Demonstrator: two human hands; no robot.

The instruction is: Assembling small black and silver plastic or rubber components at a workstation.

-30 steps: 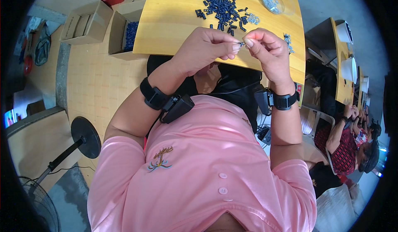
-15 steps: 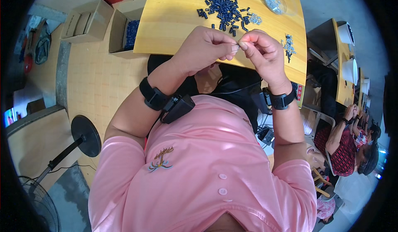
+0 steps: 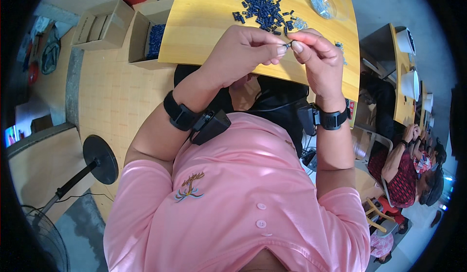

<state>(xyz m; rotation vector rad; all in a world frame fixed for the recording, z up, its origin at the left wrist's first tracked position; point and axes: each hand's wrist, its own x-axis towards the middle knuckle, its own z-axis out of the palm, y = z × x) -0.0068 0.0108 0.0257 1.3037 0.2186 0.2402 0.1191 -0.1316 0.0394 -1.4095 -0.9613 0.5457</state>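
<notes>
Black, slim, small part (image 3: 290, 44), pinched by left hand (image 3: 239, 53) and right hand (image 3: 321, 60), now shows more between them; handling seems unfinished.

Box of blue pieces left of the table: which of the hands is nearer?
Left. The left hand is to the right of the box; the right hand is farther right, past the left hand.

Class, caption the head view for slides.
Left hand and right hand pinch a tiny dark piece near a heap of stubby black parts.
</notes>
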